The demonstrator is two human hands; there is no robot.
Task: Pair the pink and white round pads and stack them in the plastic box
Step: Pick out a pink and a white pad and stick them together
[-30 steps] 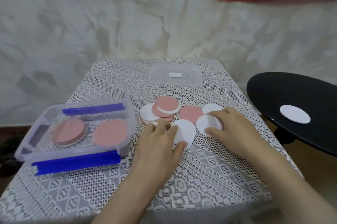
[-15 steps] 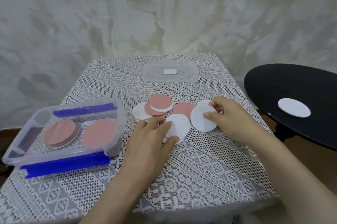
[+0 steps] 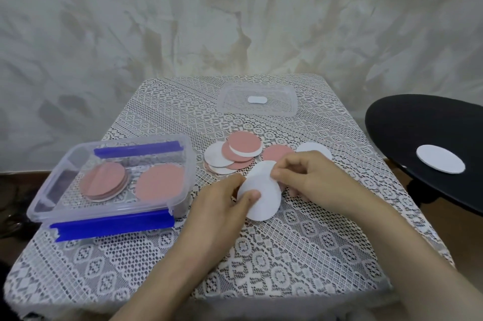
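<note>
Both hands hold white round pads together above the table's middle. My left hand pinches their lower left edge with the thumb on top. My right hand pinches the upper right edge. Behind them lies a loose pile of pink and white pads, plus a pink pad and a white pad partly hidden by my right hand. The clear plastic box with blue clips stands at the left and holds two stacks of pads with pink tops.
The box's clear lid lies at the far side of the lace-covered table. A black round stool at the right carries one white pad. A wall stands close behind the table.
My right hand lifted a white pad off the table and brought it left onto the white pad under my left hand. Both hands now hold the pads raised together.
</note>
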